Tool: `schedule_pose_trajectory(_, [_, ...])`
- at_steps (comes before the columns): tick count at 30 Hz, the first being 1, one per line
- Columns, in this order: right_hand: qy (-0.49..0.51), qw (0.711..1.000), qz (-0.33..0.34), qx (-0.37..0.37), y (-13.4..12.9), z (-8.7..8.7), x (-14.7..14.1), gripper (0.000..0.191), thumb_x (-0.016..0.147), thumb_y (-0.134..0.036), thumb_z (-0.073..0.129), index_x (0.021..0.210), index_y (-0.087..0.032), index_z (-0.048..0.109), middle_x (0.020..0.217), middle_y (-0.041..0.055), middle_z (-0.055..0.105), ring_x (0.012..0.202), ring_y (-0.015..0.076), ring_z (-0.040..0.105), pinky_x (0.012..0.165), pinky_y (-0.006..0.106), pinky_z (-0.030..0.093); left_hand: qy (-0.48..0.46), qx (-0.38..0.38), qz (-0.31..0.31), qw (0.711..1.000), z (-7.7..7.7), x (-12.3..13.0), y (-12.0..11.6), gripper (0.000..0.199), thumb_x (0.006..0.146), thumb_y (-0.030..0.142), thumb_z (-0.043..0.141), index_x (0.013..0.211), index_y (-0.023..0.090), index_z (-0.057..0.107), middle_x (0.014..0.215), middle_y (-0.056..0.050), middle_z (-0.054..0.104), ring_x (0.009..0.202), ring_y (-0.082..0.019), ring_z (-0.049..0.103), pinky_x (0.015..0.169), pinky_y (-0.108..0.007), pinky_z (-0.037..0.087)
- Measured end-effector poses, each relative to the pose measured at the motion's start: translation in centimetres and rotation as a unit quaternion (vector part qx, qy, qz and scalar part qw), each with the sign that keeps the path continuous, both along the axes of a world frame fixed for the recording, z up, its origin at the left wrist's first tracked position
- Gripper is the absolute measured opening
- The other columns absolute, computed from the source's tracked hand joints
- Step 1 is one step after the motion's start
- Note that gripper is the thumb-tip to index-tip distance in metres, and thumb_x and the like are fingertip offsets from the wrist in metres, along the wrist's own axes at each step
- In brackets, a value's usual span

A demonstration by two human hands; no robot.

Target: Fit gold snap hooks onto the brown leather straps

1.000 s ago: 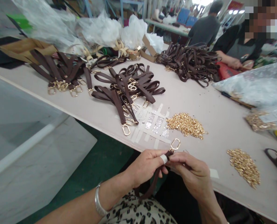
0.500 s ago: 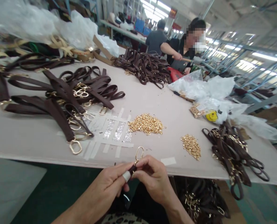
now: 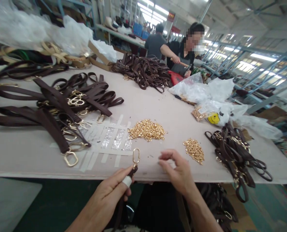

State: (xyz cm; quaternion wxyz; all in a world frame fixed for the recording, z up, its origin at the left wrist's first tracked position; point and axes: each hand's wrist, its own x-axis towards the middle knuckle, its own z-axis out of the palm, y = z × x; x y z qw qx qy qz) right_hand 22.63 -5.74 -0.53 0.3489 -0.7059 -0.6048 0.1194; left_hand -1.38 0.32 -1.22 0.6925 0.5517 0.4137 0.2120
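Observation:
My left hand is closed around a dark brown strap, whose end pokes out past the thumb. From that end an oval gold ring stands up over the table's front edge. White tape wraps one finger of this hand. My right hand is off the strap, over the front of the table, with thumb and fingers apart and nothing visible between them. Nearest to it are a small pile of gold metal pieces on the right and a larger gold pile beyond.
Brown straps with gold clasps cover the table's left side. More straps lie at the right and in a far heap. Clear plastic bags lie at the right back. Across the table a person holds a tool.
My right hand has let go of the strap end and moved right, over the table, its fingers opening. My left hand still grips the strap. The view has shifted slightly.

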Motion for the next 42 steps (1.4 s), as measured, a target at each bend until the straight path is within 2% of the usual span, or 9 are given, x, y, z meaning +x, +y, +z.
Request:
schedule_pose_trajectory(3, [-0.18,0.981,-0.077,-0.006,0.7,-0.4,7.0,0.022,0.094,-0.025,0.05,0.113,-0.021,0.06,0.106,0.0087,0.072,0.096,0.0221,0.066,0.089,0.039,0.051,-0.009,-0.041,0.054,0.998,0.0,-0.7,0.4,0.042,0.088,0.04,0.062,0.125,0.021,0.069,0.084,-0.002,0.071,0.071,-0.016,0.062,0.071,-0.027,0.052])
schedule_pose_trajectory(7, [-0.265,0.96,-0.063,-0.063,1.4,-1.2,12.9,0.029,0.093,-0.018,0.046,0.113,-0.021,0.066,0.099,0.0113,0.074,0.096,0.0267,0.064,0.088,0.041,0.049,-0.042,-0.094,0.091,0.99,-0.3,-1.2,0.7,0.041,0.083,0.039,0.069,0.119,0.02,0.072,0.086,-0.002,0.074,0.078,-0.018,0.067,0.081,-0.03,0.052])
schedule_pose_trajectory(12, [-0.322,0.939,-0.024,-0.12,1.8,-1.7,14.4,0.029,0.092,-0.02,0.047,0.107,-0.02,0.072,0.093,0.0118,0.075,0.089,0.0263,0.064,0.085,0.039,0.048,-0.093,-0.138,0.096,0.981,0.1,-0.3,1.2,0.035,0.069,0.024,0.082,0.102,0.019,0.076,0.091,-0.002,0.076,0.087,-0.018,0.067,0.081,-0.026,0.052])
schedule_pose_trajectory(20, [-0.27,0.948,-0.008,-0.166,2.2,-1.8,17.7,0.025,0.082,-0.03,0.055,0.099,-0.023,0.072,0.086,0.0091,0.074,0.082,0.0286,0.067,0.075,0.042,0.05,-0.1,-0.132,0.11,0.98,0.1,0.3,0.9,0.025,0.066,0.019,0.081,0.087,0.013,0.07,0.074,0.0,0.067,0.062,-0.011,0.059,0.057,-0.022,0.049])
schedule_pose_trajectory(23, [-0.174,0.976,-0.058,-0.12,1.9,-2.1,14.4,0.022,0.079,-0.037,0.062,0.096,-0.025,0.07,0.086,0.0074,0.073,0.079,0.0271,0.068,0.074,0.042,0.051,-0.104,-0.117,0.137,0.978,0.1,0.6,0.8,0.025,0.068,0.018,0.078,0.091,0.012,0.071,0.077,-0.001,0.069,0.063,-0.011,0.06,0.058,-0.022,0.049])
schedule_pose_trajectory(26, [0.014,0.999,-0.043,0.008,1.0,-2.2,6.5,0.019,0.081,-0.04,0.068,0.092,-0.024,0.067,0.089,0.0061,0.072,0.082,0.0233,0.068,0.077,0.038,0.054,-0.13,-0.096,0.147,0.976,0.0,0.9,0.8,0.022,0.07,0.014,0.074,0.093,0.012,0.073,0.08,-0.002,0.073,0.069,-0.013,0.063,0.064,-0.023,0.05])
schedule_pose_trajectory(29, [0.186,0.978,0.008,0.091,0.5,-2.5,-2.2,0.013,0.082,-0.028,0.072,0.091,-0.024,0.065,0.089,0.004,0.07,0.086,0.0191,0.066,0.078,0.033,0.055,-0.156,-0.084,0.144,0.974,-0.1,1.2,0.6,0.022,0.073,0.01,0.07,0.095,0.013,0.074,0.086,-0.004,0.075,0.077,-0.015,0.067,0.073,-0.026,0.052])
schedule_pose_trajectory(32, [0.294,0.947,0.036,0.121,0.8,-3.1,-7.3,0.013,0.083,-0.02,0.071,0.091,-0.025,0.062,0.088,0.0015,0.068,0.088,0.0167,0.066,0.081,0.031,0.055,-0.166,-0.057,0.136,0.975,-0.2,1.2,0.3,0.021,0.078,0.013,0.069,0.098,0.013,0.074,0.095,-0.006,0.076,0.086,-0.018,0.068,0.084,-0.031,0.053])
schedule_pose_trajectory(42, [0.33,0.94,-0.011,0.085,0.9,-3.8,-8.7,0.017,0.081,-0.023,0.076,0.091,-0.022,0.061,0.091,0.003,0.071,0.086,0.0174,0.069,0.077,0.03,0.058,-0.142,0.035,0.128,0.981,-0.7,0.9,-0.5,0.022,0.085,0.016,0.065,0.104,0.016,0.075,0.105,-0.007,0.076,0.098,-0.022,0.069,0.091,-0.031,0.053])
